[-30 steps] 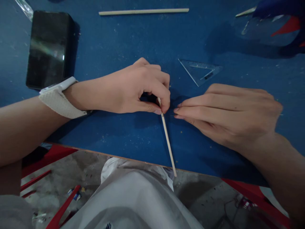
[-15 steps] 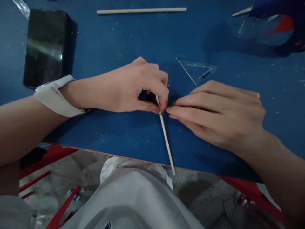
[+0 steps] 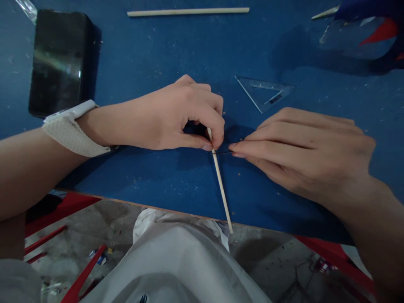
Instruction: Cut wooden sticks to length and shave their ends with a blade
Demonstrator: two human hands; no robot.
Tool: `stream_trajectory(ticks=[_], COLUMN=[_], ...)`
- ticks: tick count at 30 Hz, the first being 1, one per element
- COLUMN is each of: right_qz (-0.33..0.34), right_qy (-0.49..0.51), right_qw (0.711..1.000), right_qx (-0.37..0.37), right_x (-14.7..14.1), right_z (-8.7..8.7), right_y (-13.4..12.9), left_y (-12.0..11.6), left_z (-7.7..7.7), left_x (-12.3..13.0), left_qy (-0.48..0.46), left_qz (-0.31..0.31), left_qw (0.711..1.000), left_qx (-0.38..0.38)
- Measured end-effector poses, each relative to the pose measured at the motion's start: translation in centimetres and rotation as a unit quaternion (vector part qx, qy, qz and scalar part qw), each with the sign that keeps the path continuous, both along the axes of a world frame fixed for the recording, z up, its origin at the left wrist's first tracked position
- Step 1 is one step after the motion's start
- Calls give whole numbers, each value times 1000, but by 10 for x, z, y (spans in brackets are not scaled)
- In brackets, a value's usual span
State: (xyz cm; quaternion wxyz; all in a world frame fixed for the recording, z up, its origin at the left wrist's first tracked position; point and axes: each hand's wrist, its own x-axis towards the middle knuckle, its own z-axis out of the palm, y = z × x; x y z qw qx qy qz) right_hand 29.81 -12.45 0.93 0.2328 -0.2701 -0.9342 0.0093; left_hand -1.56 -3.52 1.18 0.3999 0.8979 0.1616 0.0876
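My left hand [image 3: 192, 113] pinches a thin wooden stick [image 3: 221, 189] between thumb and index finger. The stick slants down towards me, and its lower end juts past the table's front edge. To its right, my right hand [image 3: 303, 147] has its fingertips pressed together on a thin dark strip [image 3: 223, 152], like a narrow blade seen edge-on. This strip reaches across to the stick just below my left fingertips; how firmly it touches I cannot tell. A clear set square [image 3: 263, 93] lies flat beyond my right hand.
Another wooden stick [image 3: 189, 12] lies at the far side of the blue table [image 3: 151, 176]. A black box-like object [image 3: 58, 63] sits at the left, near my wristband. At the far right is a dark blue glue gun [image 3: 362, 17] with a pale nozzle.
My right hand has shifted to the right, away from the stick, so more of the dark strip shows. My left hand and its stick have hardly moved.
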Motion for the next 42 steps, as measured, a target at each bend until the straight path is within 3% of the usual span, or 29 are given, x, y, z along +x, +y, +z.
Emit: stream_trajectory(ticks=[42], right_qz=[-35], right_qy=[16], right_qw=[999], right_qx=[-17], right_x=[11], right_z=[1], right_y=[-2], left_y=[-1], left_z=[-5], left_x=[-2], left_qy=[-19], left_qz=[11], left_qw=[1000], left_qx=[8])
